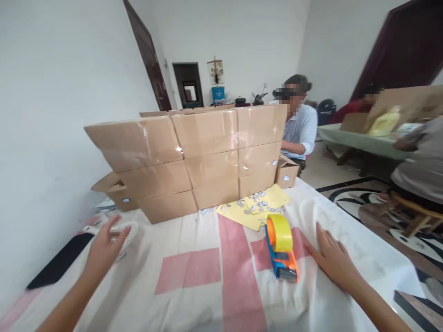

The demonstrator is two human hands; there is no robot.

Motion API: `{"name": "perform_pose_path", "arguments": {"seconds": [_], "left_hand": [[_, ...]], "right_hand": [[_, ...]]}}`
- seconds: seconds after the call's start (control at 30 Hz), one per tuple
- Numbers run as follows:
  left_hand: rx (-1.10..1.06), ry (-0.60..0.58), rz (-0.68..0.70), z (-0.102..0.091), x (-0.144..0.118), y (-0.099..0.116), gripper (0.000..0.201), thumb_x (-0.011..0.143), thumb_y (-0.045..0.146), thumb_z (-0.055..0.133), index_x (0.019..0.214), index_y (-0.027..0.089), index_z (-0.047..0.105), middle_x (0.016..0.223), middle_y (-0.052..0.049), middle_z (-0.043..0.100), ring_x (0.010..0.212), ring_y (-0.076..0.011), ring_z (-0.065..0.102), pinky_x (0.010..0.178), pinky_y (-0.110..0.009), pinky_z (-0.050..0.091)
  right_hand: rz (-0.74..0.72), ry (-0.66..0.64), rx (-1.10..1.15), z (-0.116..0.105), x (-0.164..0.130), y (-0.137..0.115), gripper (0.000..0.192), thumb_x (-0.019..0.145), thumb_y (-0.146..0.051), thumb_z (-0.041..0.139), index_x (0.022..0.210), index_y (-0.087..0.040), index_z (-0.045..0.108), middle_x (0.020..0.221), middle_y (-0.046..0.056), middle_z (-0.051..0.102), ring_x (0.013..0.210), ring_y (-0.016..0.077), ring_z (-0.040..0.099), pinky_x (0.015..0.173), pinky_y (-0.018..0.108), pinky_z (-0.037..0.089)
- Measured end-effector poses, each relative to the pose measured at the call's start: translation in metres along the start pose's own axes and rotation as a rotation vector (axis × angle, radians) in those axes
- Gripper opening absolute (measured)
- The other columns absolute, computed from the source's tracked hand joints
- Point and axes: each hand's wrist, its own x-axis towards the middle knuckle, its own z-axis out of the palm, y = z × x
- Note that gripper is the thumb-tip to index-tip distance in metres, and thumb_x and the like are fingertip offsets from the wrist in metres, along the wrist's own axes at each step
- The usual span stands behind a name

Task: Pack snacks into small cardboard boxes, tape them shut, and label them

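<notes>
On cloth-covered table [207, 295], stacked cartons [194, 157].

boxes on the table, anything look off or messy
Mostly neat. One box at the stack's lower left has a flap hanging open, and a small box on the right is open too. Small tags lie scattered over the yellow sheets.

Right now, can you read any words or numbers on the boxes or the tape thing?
None can be read.
Small stickers on the cardboard boxes: too small and blurred.
Bits on the yellow paper: too blurred.
Tape dispenser: no readable text.
Wall picture: too blurred.
</notes>
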Motion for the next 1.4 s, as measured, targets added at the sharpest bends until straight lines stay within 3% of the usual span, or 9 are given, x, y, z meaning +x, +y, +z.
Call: {"name": "perform_pose_path", "arguments": {"seconds": [0.13, 0.23, 0.53, 0.73, 0.87, 1.0, 1.17, 1.27, 1.4], "left_hand": [[0.308, 0.067, 0.084, -0.027, 0.102, 0.000, 0.073, 0.097, 0.034, 0.050, 0.160, 0.010, 0.021, 0.167, -0.021, 0.027, 0.142, -0.0365, 0.046, 0.115, -0.053, 0.040], [0.363, -0.111, 0.087, -0.021, 0.139, -0.003, 0.071, 0.094, 0.030, 0.060, 0.154, 0.005, 0.033, 0.159, -0.022, 0.042, 0.138, -0.0338, 0.051, 0.111, -0.044, 0.044], [0.407, -0.250, -0.035, 0.024, 0.145, -0.001, 0.077, 0.095, 0.031, 0.057, 0.161, 0.014, 0.020, 0.142, -0.026, 0.057, 0.122, -0.0377, 0.063, 0.095, -0.047, 0.048], [0.372, -0.158, -0.100, 0.013, 0.146, 0.009, 0.048, 0.096, 0.043, 0.055, 0.128, 0.007, 0.056, 0.124, -0.028, 0.065, 0.117, -0.0421, 0.063, 0.091, -0.049, 0.049], [0.345, 0.052, -0.107, -0.032, 0.120, 0.008, 0.049, 0.100, 0.044, 0.042, 0.128, 0.005, 0.054, 0.122, -0.026, 0.064, 0.116, -0.0388, 0.062, 0.093, -0.049, 0.050], [0.338, 0.216, -0.023, -0.114, 0.069, -0.004, 0.045, 0.095, 0.044, 0.042, 0.125, 0.015, 0.057, 0.113, -0.013, 0.064, 0.114, -0.0332, 0.061, 0.097, -0.048, 0.051], [0.349, 0.267, 0.110, -0.195, -0.030, -0.036, 0.038, 0.081, 0.046, 0.044, 0.111, 0.027, 0.059, 0.105, -0.005, 0.063, 0.088, -0.0293, 0.067, 0.091, -0.049, 0.056], [0.287, 0.246, 0.201, -0.199, -0.092, -0.042, 0.035, 0.074, 0.047, 0.047, 0.104, 0.033, 0.059, 0.106, -0.003, 0.067, 0.091, -0.0316, 0.068, 0.090, -0.049, 0.058], [0.157, -0.001, 0.200, -0.159, -0.151, -0.025, 0.043, 0.071, 0.044, 0.053, 0.110, 0.030, 0.065, 0.122, -0.010, 0.071, 0.119, -0.0372, 0.065, 0.094, -0.047, 0.058]], "right_hand": [[0.009, 0.136, -0.113, 0.003, -0.033, 0.002, 0.092, 0.095, -0.067, 0.024, 0.162, -0.004, 0.017, 0.151, 0.025, 0.052, 0.143, 0.0414, 0.047, 0.114, 0.058, 0.039], [0.061, 0.137, -0.084, -0.005, -0.028, -0.010, 0.097, 0.092, -0.071, 0.024, 0.162, -0.004, 0.021, 0.148, 0.025, 0.055, 0.140, 0.0426, 0.051, 0.112, 0.058, 0.041], [0.133, 0.129, 0.023, -0.012, -0.025, -0.015, 0.099, 0.085, -0.072, 0.034, 0.159, -0.006, 0.029, 0.154, 0.025, 0.049, 0.140, 0.0446, 0.049, 0.112, 0.058, 0.039], [0.129, 0.120, -0.029, -0.013, -0.027, -0.017, 0.091, 0.088, -0.070, 0.036, 0.156, -0.008, 0.038, 0.148, 0.024, 0.055, 0.141, 0.0430, 0.049, 0.112, 0.057, 0.041], [0.128, 0.162, 0.004, -0.011, -0.025, -0.011, 0.088, 0.086, -0.072, 0.038, 0.149, -0.011, 0.048, 0.144, 0.024, 0.059, 0.140, 0.0456, 0.050, 0.113, 0.062, 0.040], [0.124, 0.206, 0.277, -0.025, -0.036, -0.012, 0.084, 0.082, -0.071, 0.043, 0.144, -0.015, 0.052, 0.134, 0.020, 0.066, 0.130, 0.0472, 0.058, 0.110, 0.065, 0.043], [-0.028, 0.517, 0.423, -0.039, -0.073, -0.078, 0.054, 0.088, -0.057, 0.054, 0.129, -0.022, 0.060, 0.132, 0.021, 0.063, 0.129, 0.0431, 0.058, 0.110, 0.059, 0.046], [-0.410, 0.465, 0.583, -0.026, -0.093, -0.163, 0.050, 0.087, -0.048, 0.063, 0.129, -0.023, 0.057, 0.127, 0.018, 0.064, 0.132, 0.0402, 0.057, 0.111, 0.062, 0.046], [-0.809, -0.150, 0.745, 0.002, -0.108, -0.273, 0.117, 0.076, -0.053, 0.080, 0.165, -0.023, 0.010, 0.167, 0.020, 0.026, 0.157, 0.0397, 0.023, 0.123, 0.063, 0.030]]}}
